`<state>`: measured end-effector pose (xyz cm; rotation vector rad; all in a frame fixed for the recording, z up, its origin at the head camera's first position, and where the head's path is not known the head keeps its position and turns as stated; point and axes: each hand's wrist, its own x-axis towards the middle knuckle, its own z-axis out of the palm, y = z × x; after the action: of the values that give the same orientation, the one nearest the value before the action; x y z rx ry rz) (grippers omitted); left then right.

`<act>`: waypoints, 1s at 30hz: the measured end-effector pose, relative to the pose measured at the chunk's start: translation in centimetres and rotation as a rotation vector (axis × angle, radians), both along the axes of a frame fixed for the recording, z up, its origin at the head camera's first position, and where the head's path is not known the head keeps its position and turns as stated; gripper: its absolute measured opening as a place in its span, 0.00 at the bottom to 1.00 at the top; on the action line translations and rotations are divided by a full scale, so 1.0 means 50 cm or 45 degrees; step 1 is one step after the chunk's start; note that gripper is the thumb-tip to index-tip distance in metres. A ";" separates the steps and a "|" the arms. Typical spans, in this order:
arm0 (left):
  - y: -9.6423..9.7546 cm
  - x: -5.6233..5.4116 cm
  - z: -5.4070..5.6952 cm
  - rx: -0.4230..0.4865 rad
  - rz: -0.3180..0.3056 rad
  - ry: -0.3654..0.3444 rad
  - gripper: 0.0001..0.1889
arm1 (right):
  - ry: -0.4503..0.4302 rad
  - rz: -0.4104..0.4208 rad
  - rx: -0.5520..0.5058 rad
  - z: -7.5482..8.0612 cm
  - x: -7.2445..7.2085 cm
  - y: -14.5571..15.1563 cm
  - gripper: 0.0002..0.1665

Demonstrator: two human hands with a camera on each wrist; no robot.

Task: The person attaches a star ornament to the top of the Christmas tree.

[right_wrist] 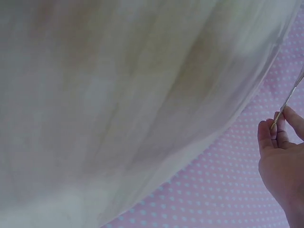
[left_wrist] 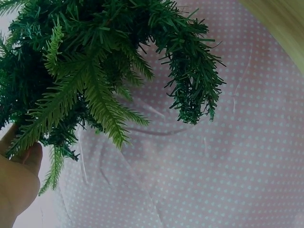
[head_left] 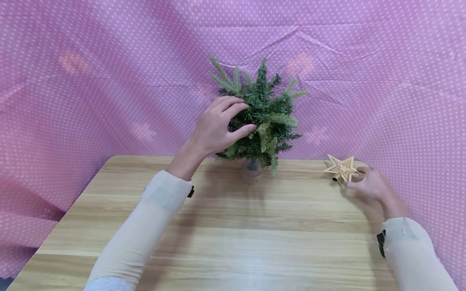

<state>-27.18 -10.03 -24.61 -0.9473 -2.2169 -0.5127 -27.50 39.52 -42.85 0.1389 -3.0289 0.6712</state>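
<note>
A small artificial Christmas tree [head_left: 267, 109] stands upright on the table, its pale round base [head_left: 252, 171] near the back edge. My left hand [head_left: 218, 125] reaches to its left side, thumb and fingers apart against the branches; some fingertips are hidden among the needles. In the left wrist view, green sprigs [left_wrist: 95, 90] hang in front of this hand [left_wrist: 19, 178]. Far to the right, my right hand [head_left: 373, 186] pinches a gold star tree topper [head_left: 342, 167] by one side. The topper has a dark-ended tube at its bottom. In the right wrist view, the star shows edge-on as a thin strip [right_wrist: 289, 97].
The wooden table [head_left: 255, 250] has a light grain and a rounded back corner. Behind it and along both sides hangs a pink dotted cloth [head_left: 145, 81], close behind the tree. A dark wrist band part [head_left: 381, 242] shows by the right sleeve.
</note>
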 end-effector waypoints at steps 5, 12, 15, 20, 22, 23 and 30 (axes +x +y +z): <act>0.000 0.001 0.001 -0.010 0.008 -0.014 0.29 | 0.071 0.007 0.009 0.003 -0.002 -0.004 0.53; 0.000 0.000 -0.002 0.007 -0.008 0.007 0.29 | 0.101 0.006 -0.023 0.013 -0.003 -0.016 0.51; 0.000 -0.001 -0.002 0.009 -0.015 0.011 0.29 | 0.104 0.004 -0.020 0.018 -0.003 -0.019 0.50; -0.001 -0.001 -0.002 -0.007 -0.014 0.007 0.30 | 0.112 0.006 -0.008 0.027 -0.002 -0.027 0.50; -0.001 -0.002 -0.002 -0.009 -0.017 0.011 0.30 | 0.137 0.013 -0.022 0.031 -0.004 -0.031 0.49; -0.002 -0.002 -0.003 -0.010 -0.020 0.012 0.30 | 0.144 0.016 -0.027 0.033 -0.005 -0.032 0.49; -0.002 -0.003 -0.004 -0.015 -0.029 0.016 0.31 | 0.153 0.010 -0.025 0.056 -0.008 -0.051 0.48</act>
<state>-27.32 -10.16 -24.82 -0.9802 -2.2024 -0.5037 -27.91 36.97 -40.03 0.1839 -2.9075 0.6675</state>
